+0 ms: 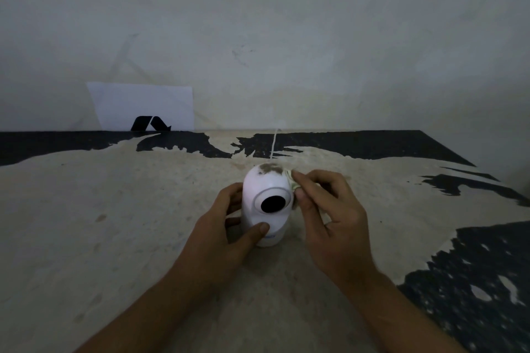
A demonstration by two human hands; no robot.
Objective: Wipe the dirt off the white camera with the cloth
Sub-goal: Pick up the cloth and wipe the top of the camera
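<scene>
The white camera (265,183) stands upright at the middle of the table, its round black lens facing me. A dark patch of dirt (271,168) covers its top. My left hand (229,228) grips the camera's base from the left, thumb across the front. My right hand (329,212) is pressed to the camera's upper right side, fingers pinched on a small pale cloth (292,179). Most of the cloth is hidden under those fingers.
The table (143,223) has a worn beige top with black patches at the back and right. A thin white cord (274,143) runs from behind the camera toward the wall. A white sheet with a black mark (143,106) leans against the wall at back left.
</scene>
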